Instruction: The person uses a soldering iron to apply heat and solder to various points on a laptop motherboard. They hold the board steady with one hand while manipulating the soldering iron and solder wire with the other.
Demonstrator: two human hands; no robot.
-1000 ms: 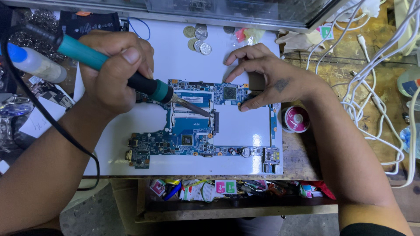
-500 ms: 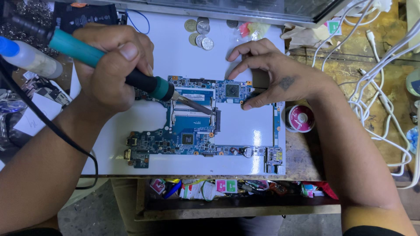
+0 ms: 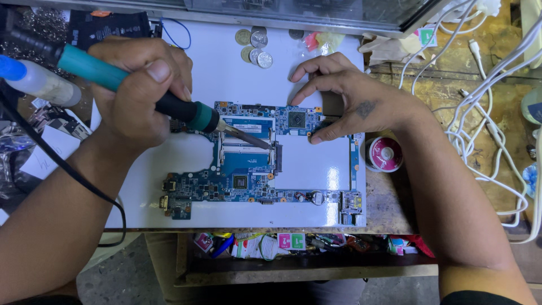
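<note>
Two hands at one board (image 3: 248, 175), flat on a white mat (image 3: 226, 62); left hand (image 3: 141, 90) closed round a soldering iron (image 3: 169, 104), tip over board centre; right hand (image 3: 350, 101) spread, fingertips pressing board's upper right edge; coins (image 3: 254, 46) beyond board; board looks light, stiff, fragile; best held by edges.

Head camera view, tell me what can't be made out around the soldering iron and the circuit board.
- Soldering iron: the left hand covers its mid-handle; whether the tip touches the circuit board is too small to tell.
- Circuit board: the right hand hides part of its upper right edge.
- Black cord: cut off by the left frame edge.
- White cables: run off the right edge.
- Coins: faces too small to read.
</note>
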